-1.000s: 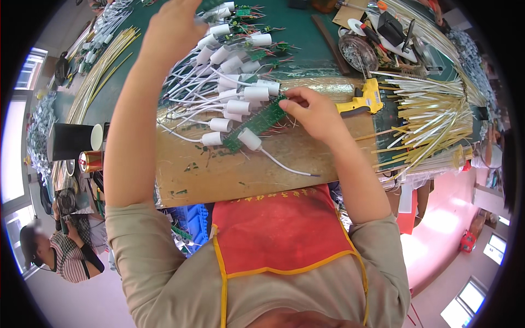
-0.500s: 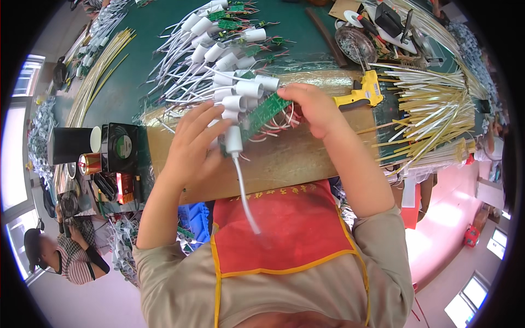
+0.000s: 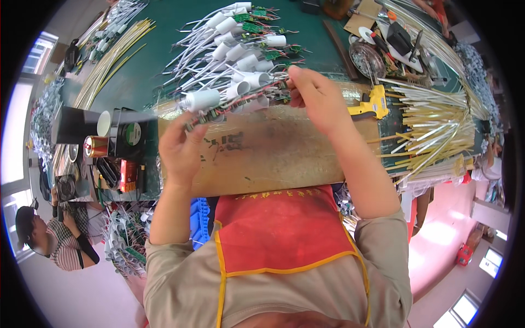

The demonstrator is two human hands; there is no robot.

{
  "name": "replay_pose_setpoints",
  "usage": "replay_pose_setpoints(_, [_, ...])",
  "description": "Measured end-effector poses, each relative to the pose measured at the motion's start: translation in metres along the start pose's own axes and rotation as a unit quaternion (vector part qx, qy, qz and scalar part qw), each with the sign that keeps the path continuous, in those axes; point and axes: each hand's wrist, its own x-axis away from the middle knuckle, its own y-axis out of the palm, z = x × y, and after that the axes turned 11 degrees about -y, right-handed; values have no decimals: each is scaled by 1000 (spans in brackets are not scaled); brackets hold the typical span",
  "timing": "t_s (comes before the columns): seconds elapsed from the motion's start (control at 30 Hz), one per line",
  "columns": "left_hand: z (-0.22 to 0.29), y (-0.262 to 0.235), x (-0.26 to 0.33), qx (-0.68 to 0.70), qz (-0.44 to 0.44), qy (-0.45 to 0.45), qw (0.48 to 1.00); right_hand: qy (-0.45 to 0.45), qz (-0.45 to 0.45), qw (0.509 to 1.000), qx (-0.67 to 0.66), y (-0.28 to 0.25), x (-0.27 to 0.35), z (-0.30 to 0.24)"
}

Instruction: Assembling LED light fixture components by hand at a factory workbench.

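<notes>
Head view: both hands, left (image 3: pixel 181 152) and right (image 3: pixel 322 101), pinch opposite ends of a green circuit-board strip (image 3: pixel 240 102), raised above a brown sheet (image 3: pixel 306 150) on the surface (image 3: pixel 153 60). Half a second ago its green face showed; now it tips nearly edge-on, partly hiding white cylinders (image 3: pixel 237 89). Some fingertips are hidden, so the right grip is probable. Yellow lettering crosses the red apron (image 3: pixel 284 235).

1) We see a yellow glue gun (image 3: pixel 376 102) at the right edge of a brown board (image 3: pixel 273 164), near a spread bundle of yellow and white strips (image 3: pixel 437 117)
2) Behind it, we notice a round metal pan (image 3: pixel 365 59) and a black box (image 3: pixel 400 38)
3) On the left, we find a red and gold can (image 3: pixel 96 146)
4) Farther left, we observe another person (image 3: pixel 68 252) in a striped top
5) We also see one blue plastic crate (image 3: pixel 199 221), partly hidden
</notes>
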Motion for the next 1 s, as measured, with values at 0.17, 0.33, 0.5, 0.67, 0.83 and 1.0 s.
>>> replay_pose_setpoints(0.17, [58,-30,-33,132,-8,76,988,-207,56,975,-56,-5,3,-15])
replay_pose_setpoints(0.33, [102,-37,-76,373,-58,-38,925,-235,3,963,-131,-18,-6,-28])
replay_pose_setpoints(0.5, [27,30,-116,539,-575,-36,615,-260,-83,957,-97,15,-12,-32])
replay_pose_setpoints(0.67, [-20,85,-40,556,-436,-276,652,5,-322,934,-158,22,-16,-34])
replay_pose_setpoints(0.83, [37,97,-21,331,-312,-331,827,17,-242,965,-96,17,-6,-8])
replay_pose_setpoints(1.0, [-26,28,-46,277,-105,-377,877,-27,-140,979,-147,10,-1,33])
